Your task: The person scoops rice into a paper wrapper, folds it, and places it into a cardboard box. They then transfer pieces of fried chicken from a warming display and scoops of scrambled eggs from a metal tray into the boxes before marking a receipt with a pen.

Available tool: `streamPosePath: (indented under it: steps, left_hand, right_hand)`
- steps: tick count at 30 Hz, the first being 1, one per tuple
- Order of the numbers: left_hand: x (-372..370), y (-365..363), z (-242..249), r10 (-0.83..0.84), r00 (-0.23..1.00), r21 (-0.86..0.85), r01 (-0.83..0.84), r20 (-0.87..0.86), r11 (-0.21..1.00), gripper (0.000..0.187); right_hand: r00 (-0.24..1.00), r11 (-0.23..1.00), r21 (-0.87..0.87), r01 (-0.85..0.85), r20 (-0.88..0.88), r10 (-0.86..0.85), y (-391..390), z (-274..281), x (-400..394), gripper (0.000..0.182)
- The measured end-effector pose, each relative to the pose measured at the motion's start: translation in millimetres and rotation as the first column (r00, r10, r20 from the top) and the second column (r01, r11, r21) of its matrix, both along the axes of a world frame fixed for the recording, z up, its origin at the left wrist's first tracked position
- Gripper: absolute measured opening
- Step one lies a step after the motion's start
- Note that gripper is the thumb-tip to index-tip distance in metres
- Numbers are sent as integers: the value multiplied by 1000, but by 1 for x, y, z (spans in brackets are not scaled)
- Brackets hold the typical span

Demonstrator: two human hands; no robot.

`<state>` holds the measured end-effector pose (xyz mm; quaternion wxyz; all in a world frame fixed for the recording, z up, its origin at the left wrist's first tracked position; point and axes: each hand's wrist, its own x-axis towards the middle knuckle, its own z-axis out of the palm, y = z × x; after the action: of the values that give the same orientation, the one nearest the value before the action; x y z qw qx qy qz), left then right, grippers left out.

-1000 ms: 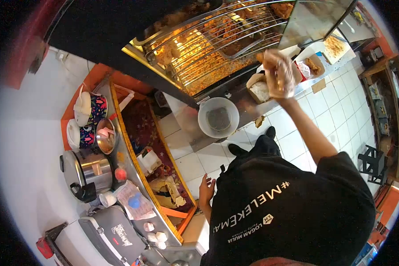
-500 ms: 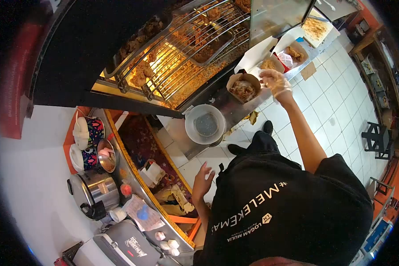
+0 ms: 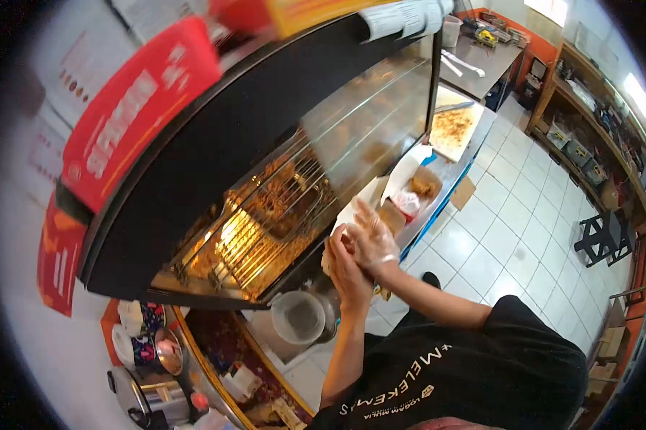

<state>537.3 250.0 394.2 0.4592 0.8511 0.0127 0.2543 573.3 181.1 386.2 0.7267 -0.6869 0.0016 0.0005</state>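
My left hand [image 3: 347,274] is bare and raised beside the warmer, its fingers stretched upward and partly hidden. It meets my right hand [image 3: 373,242], which wears a clear plastic glove with fingers apart. Neither hand shows anything held. Behind them a paper food box [image 3: 326,262] is mostly covered; only a bit of its edge shows. Just past my gloved fingers stands an open paper box [image 3: 425,172] with a piece of fried chicken [image 3: 425,184] and a white-and-red packet [image 3: 407,203] inside.
A glass-fronted warmer [image 3: 369,122] with lit wire racks [image 3: 266,236] fills the left. A translucent tub [image 3: 298,317] stands near my left forearm. Beyond the boxes lies a crumb-covered white tray [image 3: 456,129]. A black stool [image 3: 606,240] stands on the tiled floor at right.
My left hand has risen from my side to meet the right. My right hand has moved from the boxes toward it. The view has tilted up, and the warmer's glass front now shows closed.
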Motion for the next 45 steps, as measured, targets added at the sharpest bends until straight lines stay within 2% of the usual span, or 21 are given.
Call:
streamPosePath:
  steps: [2, 3, 4, 5, 6, 8, 10, 12, 14, 15, 17, 21, 23, 24, 26, 30, 33, 35, 38, 44, 45]
  left_hand:
    - [26, -10, 6, 28, 995, 67, -34, 93, 997, 42]
    - [38, -16, 12, 30, 997, -11, -29, 72, 1000, 39]
    - [50, -26, 17, 75, 996, -97, -70, 51, 993, 35]
    - [68, -23, 0, 140, 974, -35, -135, 179, 990, 33]
    - [84, -21, -17, 196, 933, 16, -211, 303, 977, 32]
    - [93, -39, 6, 293, 934, -136, -270, 205, 953, 39]
    - [105, -56, -16, 205, 977, -116, -198, 55, 973, 38]
    - [104, -123, 11, -95, 991, -214, 73, -98, 974, 43]
    - [117, -162, 37, -431, 873, -256, 374, -227, 892, 52]
    - [131, -165, 44, -409, 886, -254, 353, -218, 900, 52]
    - [161, -153, 53, -117, 988, 330, 76, 105, 941, 62]
    - [220, -89, 41, -57, 899, 644, -265, 433, 718, 64]
    - [240, -62, 29, -195, 879, 879, -366, 435, 307, 66]
    - [243, -58, 28, -192, 878, 877, -372, 439, 305, 66]
    - [242, -51, 23, -183, 846, 863, -470, 500, 183, 68]
    - [211, -6, 9, -122, 831, 836, -523, 543, 164, 68]
    - [166, 38, 3, -60, 854, 853, -506, 516, 128, 62]
    - [136, 63, -6, 110, 852, 828, -523, 511, 202, 58]
    - [104, 68, -1, 258, 802, 761, -594, 538, 259, 56]
    - [90, 30, 31, 542, 588, 560, -793, 601, 239, 40]
    - [93, 25, 38, 580, 533, 301, -840, 616, 452, 37]
  right_hand:
    - [945, 995, -87, 54, 325, -23, -11, -19, -6, 59]
    - [995, 903, 427, -53, -51, 82, -11, -21, -7, 62]
    - [868, 976, -188, -115, 459, 191, -38, -21, -12, 64]
    - [898, 934, 30, -357, 287, 334, -48, -55, -5, 68]
    - [770, 843, -367, -393, 370, 519, -90, 11, -23, 73]
    - [639, 799, -382, -465, 480, 601, -155, 26, -13, 54]
    - [764, 840, -524, -145, 480, 431, -209, 37, 22, 58]
    - [912, 974, -144, -176, 348, 216, -232, 34, 65, 53]
    - [872, 895, -409, -179, 356, 337, -277, -14, 118, 38]
    - [932, 933, -335, -128, 280, 229, -295, -31, 146, 32]
    - [993, 961, -274, -46, 94, 74, -332, -32, 203, 24]
    - [995, 888, -450, 96, 30, -92, -395, -87, 348, 23]
    - [929, 448, -882, 146, 278, 244, -401, -107, 409, 27]
    - [847, 739, -652, 172, 481, 227, -400, -148, 448, 41]
    - [808, 533, -817, 219, 458, 370, -380, -106, 443, 53]
    - [962, 741, -657, -136, 91, 258, -377, 28, 417, 43]
    - [927, 840, -515, -172, 203, 314, -371, 89, 372, 29]
    - [824, 943, -109, -314, 462, 328, -353, 119, 342, 20]
    - [811, 929, 116, -352, 534, 241, -319, 163, 315, 17]
    - [809, 892, 303, -336, 578, 108, -272, 184, 319, 13]
    - [803, 864, 342, -368, 585, 111, -270, 184, 321, 11]
